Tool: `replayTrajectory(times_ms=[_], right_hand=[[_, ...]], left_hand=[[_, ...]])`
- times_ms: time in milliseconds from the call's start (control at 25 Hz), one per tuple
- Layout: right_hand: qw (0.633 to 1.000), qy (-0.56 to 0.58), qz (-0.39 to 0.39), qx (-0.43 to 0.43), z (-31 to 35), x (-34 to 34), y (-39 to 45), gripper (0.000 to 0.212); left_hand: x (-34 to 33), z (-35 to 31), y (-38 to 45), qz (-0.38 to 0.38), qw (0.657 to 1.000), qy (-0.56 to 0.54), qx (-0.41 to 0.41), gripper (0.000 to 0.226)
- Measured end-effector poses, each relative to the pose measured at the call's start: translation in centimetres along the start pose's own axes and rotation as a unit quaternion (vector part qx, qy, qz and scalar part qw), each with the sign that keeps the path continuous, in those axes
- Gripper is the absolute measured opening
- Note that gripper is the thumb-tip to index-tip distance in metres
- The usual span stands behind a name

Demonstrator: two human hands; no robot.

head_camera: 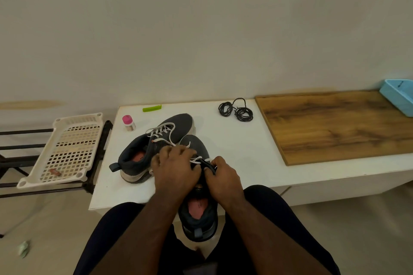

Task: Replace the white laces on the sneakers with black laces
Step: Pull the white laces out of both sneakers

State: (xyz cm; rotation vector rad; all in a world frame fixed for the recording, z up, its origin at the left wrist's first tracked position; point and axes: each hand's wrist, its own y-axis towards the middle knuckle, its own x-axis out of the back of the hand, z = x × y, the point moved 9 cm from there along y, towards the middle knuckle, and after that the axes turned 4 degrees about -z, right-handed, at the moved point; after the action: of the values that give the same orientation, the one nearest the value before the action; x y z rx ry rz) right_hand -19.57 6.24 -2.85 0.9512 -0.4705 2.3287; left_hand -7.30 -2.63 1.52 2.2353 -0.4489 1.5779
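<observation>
Unbranded sneaker (196, 212) (both hands (176, 167) gripping)

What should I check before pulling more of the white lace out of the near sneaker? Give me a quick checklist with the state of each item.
1. Near sneaker steadied by left hand: ok.
2. Right hand gripping the white lace: ok, pinched at the fingertips.
3. Lace free of every eyelet: cannot tell, hands cover them.
4. Far sneaker out of the way: not ok, it touches the near one and is still laced white.
5. Black laces ready: ok, coiled on the white table.
6. Heel support: not ok, the heel overhangs the table edge.
</observation>
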Motion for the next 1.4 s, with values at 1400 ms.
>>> replayTrajectory(times_ms=[1400], right_hand=[[1.0, -0.002, 0.0, 0.006, 0.2, 0.3, -0.2, 0.016]], left_hand=[[0.0, 1.8, 0.4, 0.036, 0.997, -0.038, 0.051, 0.047]])
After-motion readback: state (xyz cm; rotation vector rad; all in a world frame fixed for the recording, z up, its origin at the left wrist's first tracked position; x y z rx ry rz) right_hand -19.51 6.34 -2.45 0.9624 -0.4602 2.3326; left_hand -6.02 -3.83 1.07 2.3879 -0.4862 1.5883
